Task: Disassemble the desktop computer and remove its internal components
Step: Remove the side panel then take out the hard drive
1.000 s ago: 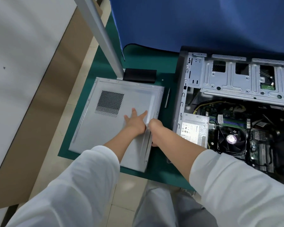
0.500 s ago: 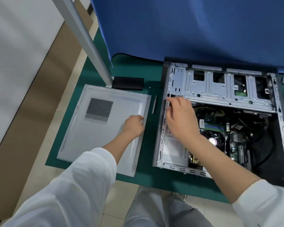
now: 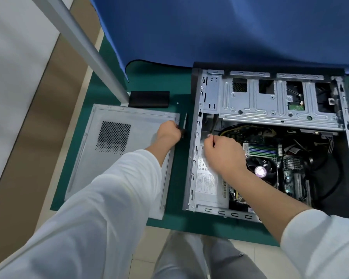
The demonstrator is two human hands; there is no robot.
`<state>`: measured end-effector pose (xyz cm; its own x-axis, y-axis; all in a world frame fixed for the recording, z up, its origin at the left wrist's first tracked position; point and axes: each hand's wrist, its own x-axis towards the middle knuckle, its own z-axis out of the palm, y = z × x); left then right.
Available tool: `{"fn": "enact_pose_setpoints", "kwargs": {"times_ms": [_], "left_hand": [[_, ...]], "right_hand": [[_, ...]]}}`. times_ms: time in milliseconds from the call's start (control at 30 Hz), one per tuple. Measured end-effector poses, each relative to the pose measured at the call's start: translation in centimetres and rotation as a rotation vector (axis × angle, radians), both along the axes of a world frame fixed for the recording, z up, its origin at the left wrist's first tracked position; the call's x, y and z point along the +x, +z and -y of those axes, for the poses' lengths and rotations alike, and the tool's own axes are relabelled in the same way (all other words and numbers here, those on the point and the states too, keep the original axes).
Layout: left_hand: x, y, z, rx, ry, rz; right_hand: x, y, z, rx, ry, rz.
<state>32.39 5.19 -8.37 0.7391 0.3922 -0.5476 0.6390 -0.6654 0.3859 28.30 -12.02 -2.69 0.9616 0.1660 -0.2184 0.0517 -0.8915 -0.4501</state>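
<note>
A dark green mat [image 3: 177,222] covers the table; behind hangs a blue cloth backdrop [image 3: 220,29], with pale tiled floor [image 3: 153,250] below. The open grey metal desktop computer case [image 3: 270,101] lies on its side on the mat. The flat grey perforated side panel [image 3: 125,154] lies just beside it. The left hand [image 3: 168,132] curls round a dark tool handle [image 3: 183,132]. The right hand [image 3: 223,153] pinches something small inside the case.

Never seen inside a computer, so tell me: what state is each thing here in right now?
Computer case: lying on its side, open.
Side panel: off, flat on the green mat.
Left hand: gripping a dark-handled tool.
Right hand: pinching something small inside the case.
CPU fan: mounted.
</note>
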Motion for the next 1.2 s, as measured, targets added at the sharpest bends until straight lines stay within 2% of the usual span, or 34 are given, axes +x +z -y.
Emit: {"fn": "enact_pose_setpoints", "kwargs": {"times_ms": [133, 333, 533, 667, 767, 867, 1000, 1133, 1200], "left_hand": [[0.2, -0.6, 0.4, 0.066, -0.008, -0.041], [-0.2, -1.1, 0.4, -0.029, 0.039, -0.034], [-3.7, 0.6, 0.0, -0.275, 0.251, 0.148], [-6.3, 3.9, -0.1, -0.343, 0.327, 0.272], [-6.8, 7.5, 0.7, -0.296, 0.242, 0.381], [-6.6, 11.0, 2.9, -0.303, 0.065, 0.412], [-6.0, 13.8, 7.9, -0.336, -0.125, 0.434], [-6.4, 14.1, 12.3, -0.353, -0.251, 0.505], [-6.8, 13.4, 13.6, -0.254, -0.346, 0.545]], "right_hand": [[0.0, -0.3, 0.0, -0.015, 0.003, 0.014], [0.0, -0.3, 0.1, 0.005, 0.000, 0.004], [0.0, -0.1, 0.2, 0.039, 0.002, -0.010], [0.0, 0.2, 0.4, 0.174, 0.011, -0.022], [-0.2, 1.1, 1.4, 0.375, 0.045, -0.036], [-0.2, 3.3, 3.1, 0.495, 0.208, 0.060], [0.4, 5.8, 6.9, 0.374, 0.376, 0.202], [0.6, 6.2, 12.0, 0.272, 0.324, 0.253], [0.9, 5.8, 14.7, 0.248, 0.247, 0.227]]}}
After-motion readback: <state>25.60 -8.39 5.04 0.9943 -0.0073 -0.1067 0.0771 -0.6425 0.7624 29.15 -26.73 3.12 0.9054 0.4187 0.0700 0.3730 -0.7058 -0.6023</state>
